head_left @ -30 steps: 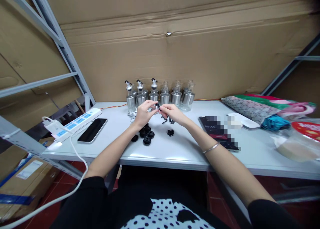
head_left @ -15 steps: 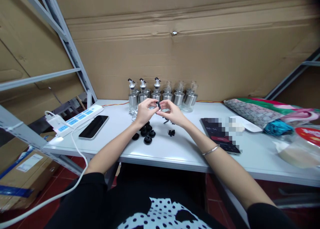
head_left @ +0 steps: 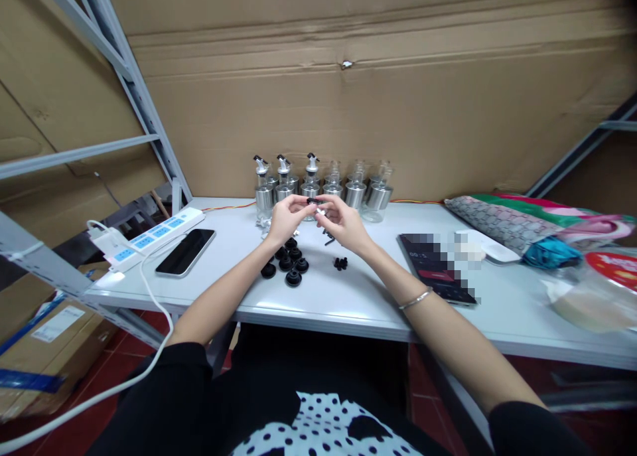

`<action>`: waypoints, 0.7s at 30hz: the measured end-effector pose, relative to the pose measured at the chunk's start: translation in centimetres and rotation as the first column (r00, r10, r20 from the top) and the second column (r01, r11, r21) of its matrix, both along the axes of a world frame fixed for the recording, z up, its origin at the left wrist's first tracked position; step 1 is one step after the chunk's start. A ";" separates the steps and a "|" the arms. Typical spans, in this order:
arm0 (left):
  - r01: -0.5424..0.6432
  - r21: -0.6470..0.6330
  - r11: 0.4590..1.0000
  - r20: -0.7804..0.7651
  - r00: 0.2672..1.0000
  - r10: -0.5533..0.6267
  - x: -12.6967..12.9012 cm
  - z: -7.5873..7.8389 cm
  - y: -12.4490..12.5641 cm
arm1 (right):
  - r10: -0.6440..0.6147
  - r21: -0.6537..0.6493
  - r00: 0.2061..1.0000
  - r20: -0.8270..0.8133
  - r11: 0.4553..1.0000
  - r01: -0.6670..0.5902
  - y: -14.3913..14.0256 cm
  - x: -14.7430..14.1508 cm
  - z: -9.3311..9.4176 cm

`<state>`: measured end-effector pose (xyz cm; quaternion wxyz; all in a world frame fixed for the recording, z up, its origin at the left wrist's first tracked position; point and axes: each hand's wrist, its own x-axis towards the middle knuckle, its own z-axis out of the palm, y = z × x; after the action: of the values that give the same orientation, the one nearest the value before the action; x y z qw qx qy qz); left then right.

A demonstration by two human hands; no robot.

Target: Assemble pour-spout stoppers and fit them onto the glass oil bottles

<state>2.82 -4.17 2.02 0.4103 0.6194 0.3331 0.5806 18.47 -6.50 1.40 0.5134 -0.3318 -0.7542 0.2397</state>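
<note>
Three bottles [head_left: 283, 180] at the back already wore black spouts, three [head_left: 355, 187] stood bare, while the left hand [head_left: 283, 218] and right hand [head_left: 343, 224] pinched one small black part [head_left: 314, 202] above loose stoppers [head_left: 288, 265] on the table [head_left: 348, 297].

Caps [head_left: 287, 265] lie before the bottles [head_left: 318, 187] (phone [head_left: 185, 251] left).

A small black spout piece [head_left: 314, 203] with a pale end sits pinched between both hands' fingers [head_left: 303, 204], lifted above the surface [head_left: 348, 297].
</note>
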 end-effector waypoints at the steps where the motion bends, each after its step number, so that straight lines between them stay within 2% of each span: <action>1: 0.013 -0.003 1.000 0.009 1.000 -0.013 0.0 0.0 0.1 | -0.002 -0.011 1.000 -0.023 1.000 0.001 0.0 0.1 0.1; 7: 0.083 -0.001 0.997 0.050 0.995 -0.083 0.0 0.1 0.2 | 0.005 -0.034 0.999 -0.050 0.999 -0.006 0.0 0.4 0.5; 14: 0.259 -0.117 0.959 0.080 0.965 -0.251 -0.1 0.2 0.2 | -0.080 -0.100 0.990 -0.119 0.993 0.069 -0.1 0.5 0.9; 17: 0.295 -0.121 0.948 0.041 0.955 -0.292 -0.1 0.1 0.0 | -0.109 -0.143 0.989 -0.100 0.985 0.094 -0.4 0.6 1.4; 21: 0.300 -0.139 0.944 -0.031 0.951 -0.307 -0.1 0.2 -0.3 | -0.117 -0.131 0.991 -0.066 0.986 0.107 -0.6 0.6 1.7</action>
<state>2.69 -4.45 2.26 0.5262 0.6496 0.2823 0.4705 19.12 -7.10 3.08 0.5311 -0.3968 -0.6982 0.2700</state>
